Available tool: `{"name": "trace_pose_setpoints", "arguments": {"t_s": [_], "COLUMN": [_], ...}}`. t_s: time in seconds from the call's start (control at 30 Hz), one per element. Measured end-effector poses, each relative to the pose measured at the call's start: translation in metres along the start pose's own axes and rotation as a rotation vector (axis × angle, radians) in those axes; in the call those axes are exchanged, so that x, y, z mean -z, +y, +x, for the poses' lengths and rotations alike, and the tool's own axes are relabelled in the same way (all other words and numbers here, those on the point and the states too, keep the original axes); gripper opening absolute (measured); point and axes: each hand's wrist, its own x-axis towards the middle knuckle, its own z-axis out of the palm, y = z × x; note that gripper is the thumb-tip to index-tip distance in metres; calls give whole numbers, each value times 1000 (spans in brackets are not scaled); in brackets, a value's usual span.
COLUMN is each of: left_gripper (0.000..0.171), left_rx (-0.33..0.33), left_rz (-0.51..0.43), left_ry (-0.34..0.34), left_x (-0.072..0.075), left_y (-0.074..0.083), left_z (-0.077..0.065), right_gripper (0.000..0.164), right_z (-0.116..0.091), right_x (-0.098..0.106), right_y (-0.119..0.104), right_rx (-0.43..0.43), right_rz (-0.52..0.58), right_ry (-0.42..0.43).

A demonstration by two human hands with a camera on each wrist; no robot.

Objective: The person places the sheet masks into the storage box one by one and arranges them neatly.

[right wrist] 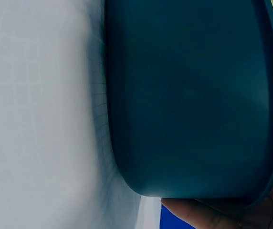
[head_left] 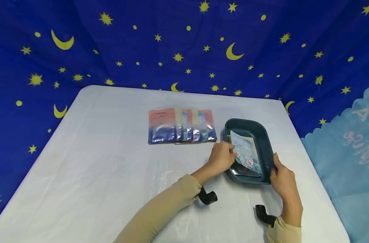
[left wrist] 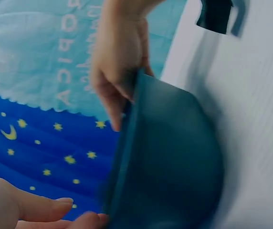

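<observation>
A dark green plastic basin [head_left: 264, 145] stands on the right part of the white table. In it, a white and pale blue sachet with a floral print [head_left: 244, 152] leans tilted over a flatter packet [head_left: 246, 172]. My left hand [head_left: 221, 156] reaches over the basin's left rim, fingertips right at the sachet's left edge; I cannot tell whether they pinch it. Its thumb side shows beside the rim in the left wrist view. My right hand [head_left: 284, 177] grips the basin's right rim near the front corner. In the right wrist view, fingers [right wrist: 201, 214] press along the outer wall.
Several pink-to-blue foil sachets [head_left: 163, 126] lie in an overlapping row left of the basin. A black curved piece [head_left: 207, 196] sticks out at the left wrist, another [head_left: 264, 215] at the right. A blue curtain with stars and moons [head_left: 178, 40] hangs behind the table.
</observation>
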Motion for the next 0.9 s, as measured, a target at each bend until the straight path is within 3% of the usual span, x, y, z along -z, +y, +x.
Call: {"name": "trace_pose_setpoints", "arguments": {"t_s": [0.1,0.27,0.37,0.47,0.57,0.63,0.8,0.9], "left_gripper": [9,32,49,68,83,92,112,116], "left_rx": [10,66,180,367,546,632,710,750], "left_rz": [-36,-75,14,104,184,239,390,456], "left_ry": [51,250,382,444,433,384,232,207], "left_x": [14,55,89,120,138,141,132,128], "left_y": [2,-15,-42,-77,-110,-127,-147,-149], "left_z": [-4,0,9,15,14,13,13,16], "right_gripper": [57,57,58,57,57,57,58,58], "right_z": [0,0,0,-1,-2,-2,-1,0], "right_x": [1,1,0,0,0,1,1,-1], "right_y": [0,-2,-2,-1,0,0,2,1], "right_rx": [-15,-28,-27,-19,-13,-17,-24,-19], "right_rz": [2,8,8,6,3,2,5,12], "right_ry": [-4,-17,-16,-8,-4,-2,7,0]}}
